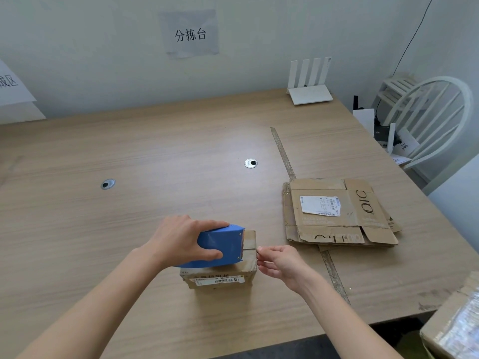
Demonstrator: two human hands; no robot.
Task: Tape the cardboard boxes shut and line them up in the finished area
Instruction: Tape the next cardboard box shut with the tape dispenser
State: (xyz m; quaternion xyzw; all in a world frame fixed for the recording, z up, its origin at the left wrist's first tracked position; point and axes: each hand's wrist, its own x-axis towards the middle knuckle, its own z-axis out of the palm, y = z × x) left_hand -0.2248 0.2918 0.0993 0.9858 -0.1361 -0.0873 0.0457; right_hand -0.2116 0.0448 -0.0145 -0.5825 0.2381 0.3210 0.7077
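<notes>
Small cardboard box (223, 274) sits near the front edge of the desk (129, 156), roughly centre, printed label facing the camera. Left hand (181, 239) grips the blue tape dispenser (220, 246), fingers over the top and thumb along the near side, with the dispenser resting on the box top and its toothed blade pointing right, close to the box's right edge. Right hand (282, 263) is at the box's right edge, thumb and forefinger pinched together at the upper corner, apparently holding the tape end; the tape itself is too thin and clear to see, so cannot confirm. Other fingers loosely curled.

Progress call: early to mid. This box is mid-taping, looks like one strip being laid or cut across the top seam. Flaps appear closed under the dispenser, but how much tape is down cannot be told.

Flattened cardboard (339, 213) lies to the right, beyond a strip of tape (283, 154) stuck along the desk, not assembled yet. Corner of another box (453, 325) shows at bottom right, shiny with tape or wrap; unclear whether it counts as finished.

Left side of the desk holds no lined-up boxes in view. Still left: finish this strip, move the box to the finished area, then handle the rest.
</notes>
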